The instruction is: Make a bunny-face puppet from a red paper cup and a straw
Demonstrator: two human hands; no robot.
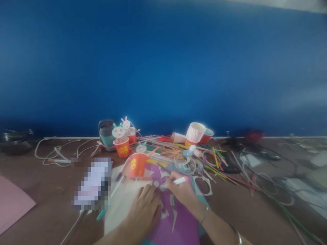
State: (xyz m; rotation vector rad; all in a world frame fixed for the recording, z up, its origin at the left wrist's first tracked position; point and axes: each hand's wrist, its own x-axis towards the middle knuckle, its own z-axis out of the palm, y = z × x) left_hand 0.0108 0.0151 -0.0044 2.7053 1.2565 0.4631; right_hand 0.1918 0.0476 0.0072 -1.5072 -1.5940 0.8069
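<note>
My right hand grips a white marker with an orange end, its tip held low over the purple sheet. My left hand lies palm down across the white paper and the purple sheet, fingers stretched forward and nothing visible in them. Small white paper scraps lie on the purple sheet between the hands. Just beyond my left hand stands a red paper cup with yellow print, an orange strip sticking out at its side. A paper ring lies right of my right hand.
Cups with paper rabbit faces stand at the back left. Stacked paper cups rise behind scattered coloured pipe cleaners. A roll of tape lies near the right hand. A pixelated phone-like object, cables and pink paper surround the work.
</note>
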